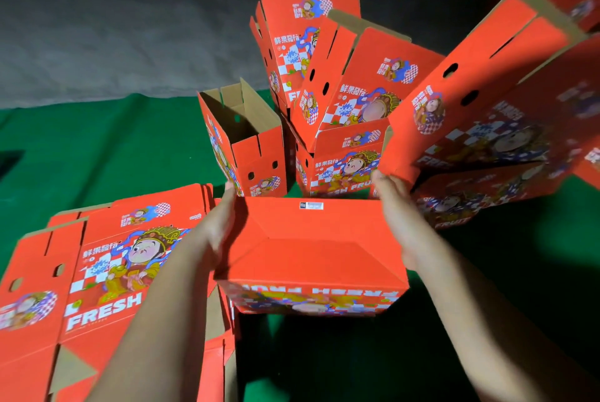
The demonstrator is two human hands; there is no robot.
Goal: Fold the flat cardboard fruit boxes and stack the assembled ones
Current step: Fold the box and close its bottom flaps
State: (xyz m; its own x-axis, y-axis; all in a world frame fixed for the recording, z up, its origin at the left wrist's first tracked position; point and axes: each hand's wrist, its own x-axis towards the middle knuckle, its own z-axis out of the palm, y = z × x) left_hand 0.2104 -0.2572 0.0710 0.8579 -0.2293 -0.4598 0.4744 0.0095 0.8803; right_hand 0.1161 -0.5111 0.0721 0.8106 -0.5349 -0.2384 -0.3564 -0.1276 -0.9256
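Left hand [220,226] and right hand [394,206] flank upturned box [311,255]

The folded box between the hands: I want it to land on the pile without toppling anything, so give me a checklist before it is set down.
1. Both hands on the box: left hand and right hand press flat against its sides: ok.
2. Bottom flaps of the held box closed: ok.
3. Bottom locked firmly: cannot tell.
4. Pile of assembled boxes stable: they lean at odd angles: not ok.
5. Flat boxes out of the way, on the left: ok.
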